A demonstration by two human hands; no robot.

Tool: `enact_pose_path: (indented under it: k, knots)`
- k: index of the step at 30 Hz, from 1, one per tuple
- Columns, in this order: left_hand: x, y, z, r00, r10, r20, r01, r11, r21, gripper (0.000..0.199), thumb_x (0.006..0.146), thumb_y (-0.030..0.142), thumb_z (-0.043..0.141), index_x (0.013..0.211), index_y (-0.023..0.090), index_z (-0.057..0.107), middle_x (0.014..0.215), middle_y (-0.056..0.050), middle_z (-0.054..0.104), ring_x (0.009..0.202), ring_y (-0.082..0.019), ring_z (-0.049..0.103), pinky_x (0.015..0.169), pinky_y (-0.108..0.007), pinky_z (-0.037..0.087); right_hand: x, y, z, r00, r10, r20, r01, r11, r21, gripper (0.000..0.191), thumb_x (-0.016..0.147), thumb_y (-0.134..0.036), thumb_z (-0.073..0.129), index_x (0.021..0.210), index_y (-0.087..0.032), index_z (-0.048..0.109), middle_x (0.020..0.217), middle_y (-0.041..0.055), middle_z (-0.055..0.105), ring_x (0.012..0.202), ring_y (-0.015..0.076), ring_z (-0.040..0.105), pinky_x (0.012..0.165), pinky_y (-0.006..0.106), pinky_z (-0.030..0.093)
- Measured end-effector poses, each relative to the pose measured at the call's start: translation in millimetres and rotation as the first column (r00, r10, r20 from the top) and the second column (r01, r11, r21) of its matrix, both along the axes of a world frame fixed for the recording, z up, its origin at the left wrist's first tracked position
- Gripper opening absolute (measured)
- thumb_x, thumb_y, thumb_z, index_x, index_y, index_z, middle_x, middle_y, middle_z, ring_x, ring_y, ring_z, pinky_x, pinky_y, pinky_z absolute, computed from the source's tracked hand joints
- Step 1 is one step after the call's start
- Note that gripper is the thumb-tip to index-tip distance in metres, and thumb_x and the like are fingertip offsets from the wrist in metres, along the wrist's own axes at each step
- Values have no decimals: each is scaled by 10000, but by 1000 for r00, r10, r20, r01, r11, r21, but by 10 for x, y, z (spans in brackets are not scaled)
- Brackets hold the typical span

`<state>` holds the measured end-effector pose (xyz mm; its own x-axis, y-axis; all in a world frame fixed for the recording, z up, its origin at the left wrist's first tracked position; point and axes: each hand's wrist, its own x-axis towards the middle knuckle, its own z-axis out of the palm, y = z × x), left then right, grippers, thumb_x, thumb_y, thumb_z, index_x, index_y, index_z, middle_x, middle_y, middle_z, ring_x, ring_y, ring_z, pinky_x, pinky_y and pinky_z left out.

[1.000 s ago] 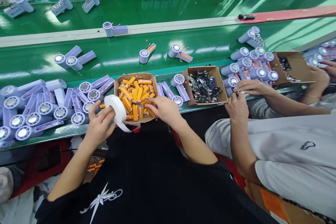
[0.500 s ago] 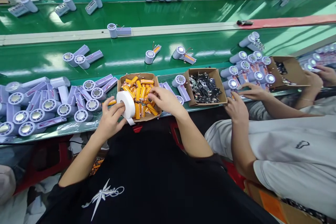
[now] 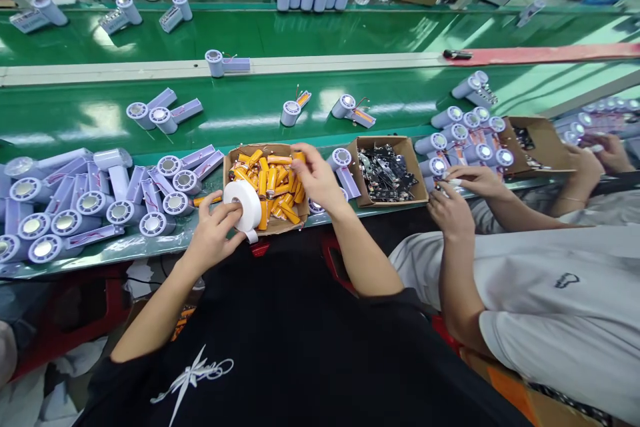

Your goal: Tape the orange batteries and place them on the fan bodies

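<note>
My left hand point(image 3: 214, 230) is closed on a roll of white tape point(image 3: 249, 205), its fingers hooked into the core and a short loose end hanging below. An orange cylindrical battery point(image 3: 207, 199) shows beside the left fingertips; whether they grip it I cannot tell. Over the right side of a cardboard box point(image 3: 265, 230) filled with orange batteries point(image 3: 273, 180), my right hand point(image 3: 320, 180) pinches one orange battery point(image 3: 299, 157) between thumb and fingers. The tape roll overlaps the box's left front corner.
Lilac fan-like housings with handles point(image 3: 93, 203) crowd the left bench. Right of my box stands a carton of black parts point(image 3: 385, 170). A co-worker's hands point(image 3: 453, 197) work close by on the right. More housings lie on the green belt point(image 3: 240, 113).
My right hand has lifted slightly up and right, and an orange battery now shows in its fingers. My left hand still holds the tape roll, shifted slightly.
</note>
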<state>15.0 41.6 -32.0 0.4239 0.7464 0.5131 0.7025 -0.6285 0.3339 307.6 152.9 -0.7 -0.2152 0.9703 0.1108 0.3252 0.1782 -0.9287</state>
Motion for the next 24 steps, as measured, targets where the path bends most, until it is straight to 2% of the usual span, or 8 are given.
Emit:
enact_pose_path:
  k: [3,7,9,11,14,18,21,24]
  knots:
    - [28,31,36,1000,-16,-10,16,999,30,309,936,173,726,1237,234,700,1192,-119,792,1303,-380,659,1180,-694,501,-201,79,204,975,106,198,-122,990,75,444,1032,-438,699,1411,-209,682,1375,112,760,1184,270,718,1083,404,550]
    - [24,45,85,1000,8,-31,-7,999,31,277,946,184,721,1216,237,694,1191,-120,783,1332,-382,623,1153,-661,520,-318,239,412,904,268,333,-281,960,-7,436,1009,-359,763,1402,-181,705,1302,126,791,1192,283,719,1111,422,530]
    - [4,32,79,999,25,-28,-23,999,39,274,945,187,731,1212,232,690,1182,-123,779,1347,-385,600,1143,-649,526,-281,277,460,932,300,201,-298,954,-44,474,1051,-465,723,1440,-200,670,1168,90,802,1026,237,732,985,383,576]
    - [-19,13,52,999,40,-6,-39,997,61,272,942,194,743,1207,225,688,1178,-128,774,1359,-390,583,1135,-643,530,-216,276,470,966,254,-49,-258,962,-87,535,1073,-638,632,1405,-220,655,1029,52,775,824,185,683,789,327,576]
    - [-46,-16,11,997,71,15,-72,997,41,275,920,197,753,1188,234,704,1177,-126,775,1344,-392,590,1138,-655,520,-137,210,457,902,166,-398,-276,931,-239,571,1041,-749,570,1299,-246,653,927,18,721,634,134,542,561,271,457]
    - [-63,-33,5,997,79,16,-79,997,6,323,890,187,770,1203,247,721,1183,-125,777,1344,-400,592,1156,-672,501,-116,22,468,786,134,-603,-397,858,-326,520,880,-530,734,1312,-257,637,972,4,690,609,116,454,491,261,367]
    - [-63,-27,19,997,76,18,-77,997,23,316,898,200,774,1205,243,718,1201,-131,773,1353,-401,580,1157,-664,502,-141,-110,481,754,140,-641,-417,856,-304,639,727,-343,857,1319,-276,626,1017,-18,687,588,84,383,476,241,323]
    - [-45,-19,21,996,86,15,-86,996,2,323,888,194,772,1204,249,728,1204,-127,775,1355,-401,579,1166,-669,493,-181,-180,465,774,108,-624,-374,873,-313,584,790,-397,861,1317,-279,641,1081,-5,731,548,66,346,451,235,290]
